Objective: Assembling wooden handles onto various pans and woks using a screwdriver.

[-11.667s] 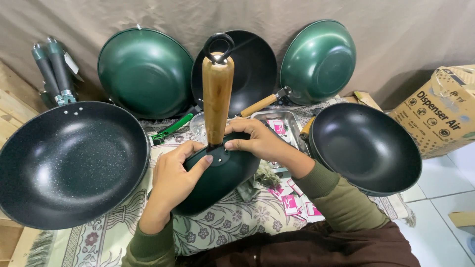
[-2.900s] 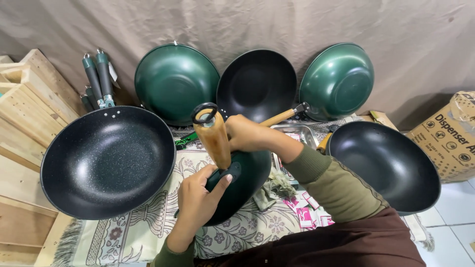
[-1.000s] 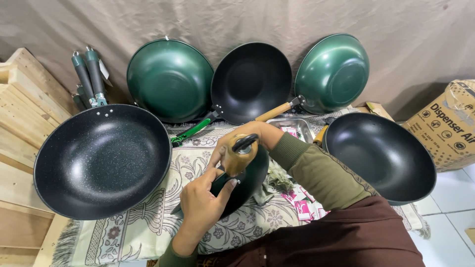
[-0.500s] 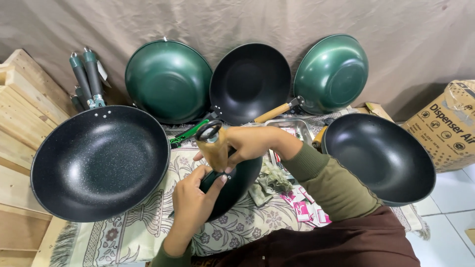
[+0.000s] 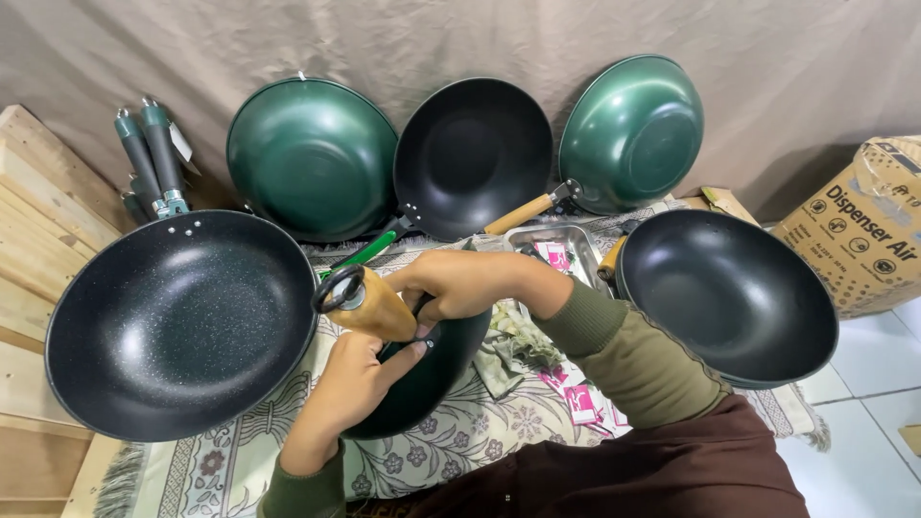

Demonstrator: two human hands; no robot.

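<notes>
Wooden handle [image 5: 379, 309], with a black hanging loop at its outer end, sits at the rim of a dark green wok [image 5: 422, 379] held in the person's lap area over a floral mat [image 5: 480, 446]. The right hand [image 5: 460, 286] is clenched around the inner end of the handle, where it meets the pan. The left hand [image 5: 360, 384] lies flat against the wok's outer wall with its fingers spread, bracing it rather than closing on anything.

Half a second ago the handle stood steeper, its loop pointing more toward the back wall; now it lies tilted to the left, loop toward the big speckled wok [image 5: 182, 321]. A second ago the right hand covered the handle's top. In the oldest frame the handle stood fully upright, with both hands low at its base. Judging from that run, the handle is being turned or seated at its joint, and the fitting does not look finished, since both hands are on the work.

Around them: the speckled wok propped at the left against wooden pallets [image 5: 38, 211], three more pans leaning on the cloth backdrop — a green one [image 5: 312, 158], a black one [image 5: 475, 153], another green one [image 5: 633, 129] — and a black wok [image 5: 729, 293] at the right. A steel tray [image 5: 576, 245] with small packets sits behind the hands, spare green handles [image 5: 153, 158] stand at the far left, and a cardboard box [image 5: 863, 230] is at the right edge. The camera now frames the scene slightly further right than before.
</notes>
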